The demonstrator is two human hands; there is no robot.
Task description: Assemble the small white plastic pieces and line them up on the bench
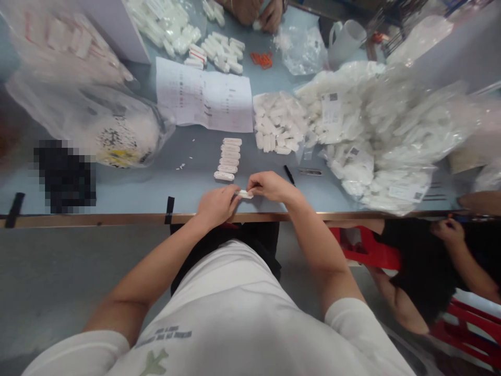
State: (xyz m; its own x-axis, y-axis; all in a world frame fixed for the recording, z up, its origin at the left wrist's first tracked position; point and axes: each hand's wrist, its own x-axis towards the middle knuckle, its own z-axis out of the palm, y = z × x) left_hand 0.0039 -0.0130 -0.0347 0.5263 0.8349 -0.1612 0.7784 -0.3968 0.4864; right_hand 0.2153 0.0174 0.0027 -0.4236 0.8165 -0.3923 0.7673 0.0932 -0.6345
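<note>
Near the table's front edge, my left hand [219,203] and my right hand [271,187] hold a small white plastic piece [244,194] between them, its ends pinched in the fingertips of both. Just beyond my hands, several white oblong pieces [228,162] lie in a column on the blue-grey table. Left of the column are a few tiny white bits [180,167]. A black pen [289,175] and a flat metal tool [310,172] lie to the right of my right hand.
Behind the column lie a printed sheet [204,99] and a bag of white parts [278,122]. Large clear bags [371,120] fill the right; another bag [121,130] sits left. Another person's hands [260,14] are across the table. A person in black sits at the right by red stools [370,250].
</note>
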